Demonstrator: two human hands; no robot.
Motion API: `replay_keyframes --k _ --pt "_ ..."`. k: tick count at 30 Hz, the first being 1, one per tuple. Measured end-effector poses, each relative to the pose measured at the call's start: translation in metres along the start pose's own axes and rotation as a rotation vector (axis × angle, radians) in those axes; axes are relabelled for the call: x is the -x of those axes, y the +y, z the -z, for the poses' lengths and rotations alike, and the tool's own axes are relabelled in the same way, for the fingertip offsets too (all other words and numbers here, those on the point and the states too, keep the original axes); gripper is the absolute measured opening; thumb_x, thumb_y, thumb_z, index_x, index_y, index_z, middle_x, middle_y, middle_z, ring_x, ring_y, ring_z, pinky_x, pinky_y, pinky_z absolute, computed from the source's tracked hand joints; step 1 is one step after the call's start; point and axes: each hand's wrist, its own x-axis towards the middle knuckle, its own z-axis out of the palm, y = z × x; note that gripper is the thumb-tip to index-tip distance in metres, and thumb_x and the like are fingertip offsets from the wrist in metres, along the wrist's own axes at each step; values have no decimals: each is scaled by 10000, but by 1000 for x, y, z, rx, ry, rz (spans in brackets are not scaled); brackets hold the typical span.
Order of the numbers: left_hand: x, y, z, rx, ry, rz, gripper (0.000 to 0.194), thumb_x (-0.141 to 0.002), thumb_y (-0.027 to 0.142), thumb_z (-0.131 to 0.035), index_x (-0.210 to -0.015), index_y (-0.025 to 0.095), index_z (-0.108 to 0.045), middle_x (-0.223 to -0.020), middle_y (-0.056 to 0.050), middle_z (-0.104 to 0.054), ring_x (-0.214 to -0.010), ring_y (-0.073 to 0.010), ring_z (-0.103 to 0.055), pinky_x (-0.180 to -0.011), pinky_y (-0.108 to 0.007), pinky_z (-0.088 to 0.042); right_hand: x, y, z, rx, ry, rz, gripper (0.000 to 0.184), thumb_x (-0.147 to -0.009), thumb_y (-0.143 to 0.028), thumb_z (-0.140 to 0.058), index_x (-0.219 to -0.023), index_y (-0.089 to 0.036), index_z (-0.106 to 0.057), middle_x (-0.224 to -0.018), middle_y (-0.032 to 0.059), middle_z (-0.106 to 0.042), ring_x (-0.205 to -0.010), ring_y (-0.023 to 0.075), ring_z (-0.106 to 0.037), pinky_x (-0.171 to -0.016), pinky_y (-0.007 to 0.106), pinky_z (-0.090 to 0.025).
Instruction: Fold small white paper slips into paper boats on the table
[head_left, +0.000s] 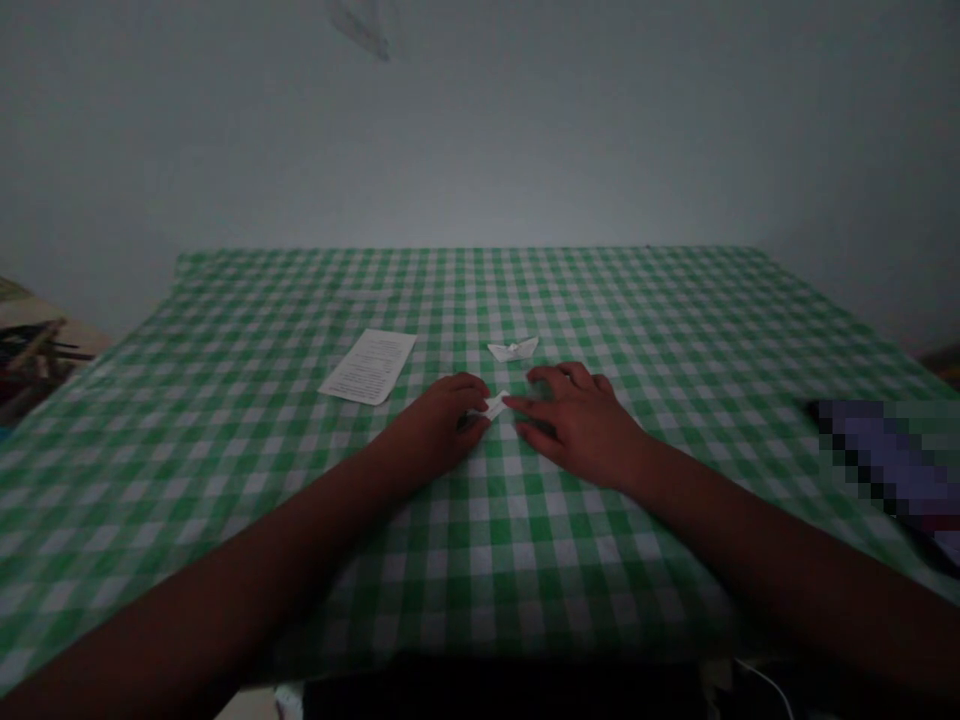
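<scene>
Left hand [444, 425] on partly hidden folded paper [496, 404]

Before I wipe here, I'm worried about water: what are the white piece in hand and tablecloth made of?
White piece: probably matte paper; it looks thin and folded, though dimly lit. Tablecloth: dull, perhaps fabric, as no glare shows; plastic remains possible.

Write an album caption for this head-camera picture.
Left hand and right hand touch small folded paper over green-checked cloth; boat-shaped paper beyond, printed sheet to the left.
</scene>
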Motion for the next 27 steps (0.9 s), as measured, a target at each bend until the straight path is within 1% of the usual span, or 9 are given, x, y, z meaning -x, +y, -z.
replay_keyframes --k 5,10,12,14,19,23,24,27 --pt "2 2 11 49 -82 -11 162 -892 187 -562 -1031 184 -645 -1289 -110 -602 -1210 -234 -583 -1076 -461 -470 -1 5 -1 41 5 -19 422 -974 -481 -457 -1369 -396 -579 -1440 118 -498 -1272 386 -403 -909 566 -395" --pt "6 -4 19 70 -156 -42 282 -892 188 -573 -1171 169 -611 -1375 -127 -541 -1274 -231 -542 -1104 -451 -441 1 -2 -3 36 50 11 414 -974 -387 -469 -1362 -317 -595 -1468 122 -481 -1289 378 -387 -931 558 -392" --pt "7 -4 19 74 -161 -46 293 -897 193 -579 -1187 167 -612 -1381 -127 -538 -1274 -227 -542 -1104 -443 -441 2 -6 -3 14 66 39 419 -968 -363 -479 -1365 -291 -593 -1477 118 -474 -1293 368 -380 -951 548 -386" --pt "7 -3 17 68 -152 -41 279 -909 197 -576 -1182 160 -624 -1367 -130 -549 -1265 -225 -549 -1100 -436 -445 3 -8 -3 -10 78 64 420 -970 -361 -479 -1370 -290 -588 -1478 114 -474 -1298 358 -374 -966 539 -382" --pt "6 3 12 -7 -101 -56 238 -927 197 -573 -1140 134 -657 -1311 -137 -585 -1244 -232 -557 -1109 -425 -439 5 -10 -5 -35 51 93 393 -989 -359 -444 -1335 -291 -619 -1489 95 -466 -1303 347 -376 -983 527 -380" --pt "7 1 14 -49 -173 -96 265 -948 172 -523 -1180 137 -648 -1335 -132 -571 -1271 -228 -534 -1123 -427 -424 7 -15 -5 -12 44 101 403 -990 -336 -435 -1350 -273 -604 -1505 93 -453 -1318 354 -365 -997 535 -369" --pt "7 0 15 -53 -203 -113 286 -948 161 -515 -1207 149 -635 -1353 -126 -562 -1289 -228 -521 -1126 -433 -420 8 -17 -5 -3 44 104 402 -988 -328 -439 -1349 -266 -604 -1507 97 -450 -1323 357 -359 -1001 539 -365" --pt "6 -8 18 -45 -239 -164 318 -938 124 -501 -1232 139 -622 -1376 -140 -542 -1323 -237 -491 -1147 -444 -395 11 -24 -5 19 37 129 405 -979 -298 -450 -1350 -228 -596 -1505 113 -452 -1325 356 -358 -1010 539 -357"
